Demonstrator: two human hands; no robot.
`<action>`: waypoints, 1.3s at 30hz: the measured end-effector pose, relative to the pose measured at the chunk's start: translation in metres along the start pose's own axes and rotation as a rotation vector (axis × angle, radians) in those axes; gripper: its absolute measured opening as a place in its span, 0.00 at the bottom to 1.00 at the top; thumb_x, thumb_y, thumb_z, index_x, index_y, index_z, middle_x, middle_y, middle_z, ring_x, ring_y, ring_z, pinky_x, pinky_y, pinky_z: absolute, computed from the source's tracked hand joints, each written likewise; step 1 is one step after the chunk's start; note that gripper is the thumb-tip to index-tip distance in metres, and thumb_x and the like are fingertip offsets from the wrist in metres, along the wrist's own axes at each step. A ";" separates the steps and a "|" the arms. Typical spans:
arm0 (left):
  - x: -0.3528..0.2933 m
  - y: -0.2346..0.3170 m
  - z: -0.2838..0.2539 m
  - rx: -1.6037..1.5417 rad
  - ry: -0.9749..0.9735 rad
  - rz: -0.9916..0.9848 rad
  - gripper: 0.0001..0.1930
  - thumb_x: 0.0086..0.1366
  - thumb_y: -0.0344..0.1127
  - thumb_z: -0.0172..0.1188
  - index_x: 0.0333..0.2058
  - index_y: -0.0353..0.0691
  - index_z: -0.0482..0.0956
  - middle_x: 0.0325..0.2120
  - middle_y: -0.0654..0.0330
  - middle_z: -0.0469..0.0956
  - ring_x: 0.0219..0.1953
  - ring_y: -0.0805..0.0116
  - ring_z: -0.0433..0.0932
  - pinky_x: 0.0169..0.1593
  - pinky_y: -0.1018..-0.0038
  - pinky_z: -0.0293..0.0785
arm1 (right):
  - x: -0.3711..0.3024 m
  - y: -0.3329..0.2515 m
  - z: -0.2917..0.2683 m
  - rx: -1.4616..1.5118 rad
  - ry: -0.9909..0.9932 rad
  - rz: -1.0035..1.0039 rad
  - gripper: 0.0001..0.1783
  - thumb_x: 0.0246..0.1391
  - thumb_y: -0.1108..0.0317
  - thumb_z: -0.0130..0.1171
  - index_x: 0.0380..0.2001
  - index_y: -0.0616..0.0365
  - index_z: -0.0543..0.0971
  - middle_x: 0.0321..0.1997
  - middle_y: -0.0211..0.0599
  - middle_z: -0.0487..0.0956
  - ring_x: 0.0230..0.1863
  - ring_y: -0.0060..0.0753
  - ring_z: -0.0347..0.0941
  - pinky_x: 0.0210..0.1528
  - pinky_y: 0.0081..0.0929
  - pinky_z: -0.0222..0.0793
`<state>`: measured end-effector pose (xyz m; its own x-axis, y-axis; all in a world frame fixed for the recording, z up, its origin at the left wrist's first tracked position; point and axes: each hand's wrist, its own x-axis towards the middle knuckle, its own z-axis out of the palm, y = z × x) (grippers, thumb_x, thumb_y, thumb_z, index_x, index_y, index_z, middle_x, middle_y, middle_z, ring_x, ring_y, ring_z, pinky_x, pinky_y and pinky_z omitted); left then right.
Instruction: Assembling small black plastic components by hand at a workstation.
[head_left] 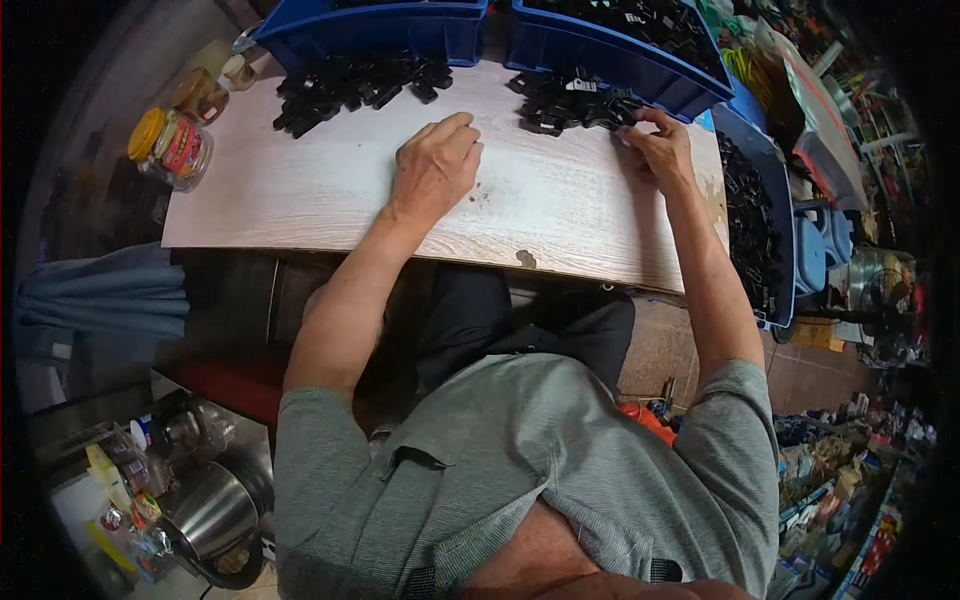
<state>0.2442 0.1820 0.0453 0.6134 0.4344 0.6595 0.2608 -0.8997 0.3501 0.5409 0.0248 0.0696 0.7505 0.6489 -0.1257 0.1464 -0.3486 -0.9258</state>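
Note:
Two heaps of small black plastic parts lie along the far side of a pale wood-grain table (330,205). My right hand (662,152) reaches the right edge of the right heap (555,105), with thumb and forefinger closed on a black plastic part (628,118). My left hand (437,168) rests over the middle of the table, nearer the left heap (350,88) but apart from it. Its fingers are curled in, and whatever they may hold is hidden.
Two blue bins (375,38) (620,55) stand behind the heaps. Another blue bin (785,250) of black parts sits beyond the table's right edge. A yellow-lidded jar (172,150) and smaller jars (200,97) line the left edge. A steel pot (215,510) is at lower left.

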 end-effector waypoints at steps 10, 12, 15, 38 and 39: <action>0.000 -0.008 0.000 0.008 -0.013 0.040 0.17 0.58 0.19 0.54 0.47 0.33 0.81 0.50 0.48 0.82 0.49 0.47 0.82 0.52 0.59 0.79 | -0.018 -0.002 -0.003 0.041 0.044 -0.029 0.17 0.50 0.66 0.74 0.42 0.57 0.82 0.21 0.26 0.75 0.17 0.19 0.67 0.17 0.22 0.61; 0.001 -0.009 -0.001 0.013 -0.033 0.040 0.20 0.58 0.18 0.53 0.49 0.33 0.81 0.51 0.47 0.81 0.50 0.47 0.82 0.54 0.58 0.78 | -0.032 -0.006 -0.003 0.084 0.032 0.021 0.15 0.51 0.66 0.73 0.41 0.57 0.82 0.20 0.25 0.74 0.16 0.19 0.66 0.17 0.22 0.60; 0.004 -0.008 -0.001 -0.043 -0.067 0.032 0.22 0.58 0.16 0.50 0.51 0.33 0.80 0.52 0.47 0.81 0.51 0.48 0.82 0.55 0.58 0.78 | -0.047 -0.008 -0.007 0.111 -0.111 0.063 0.16 0.51 0.64 0.72 0.41 0.56 0.80 0.15 0.21 0.68 0.13 0.16 0.61 0.17 0.20 0.59; 0.004 -0.012 -0.006 0.031 -0.118 -0.133 0.14 0.66 0.32 0.62 0.49 0.38 0.84 0.43 0.51 0.85 0.43 0.53 0.83 0.49 0.63 0.80 | -0.077 -0.018 0.037 -0.092 -0.310 0.084 0.13 0.48 0.69 0.72 0.37 0.56 0.81 0.21 0.26 0.76 0.15 0.20 0.67 0.14 0.24 0.60; 0.002 -0.009 -0.001 0.039 -0.116 -0.139 0.14 0.66 0.32 0.62 0.49 0.38 0.84 0.43 0.51 0.85 0.43 0.53 0.83 0.49 0.63 0.80 | -0.077 -0.019 0.042 -0.091 -0.320 0.082 0.13 0.48 0.69 0.72 0.37 0.56 0.81 0.21 0.26 0.76 0.15 0.20 0.67 0.14 0.24 0.60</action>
<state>0.2419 0.1911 0.0443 0.6509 0.5490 0.5243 0.3766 -0.8332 0.4050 0.4531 0.0099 0.0819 0.5240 0.7906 -0.3168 0.1619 -0.4576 -0.8743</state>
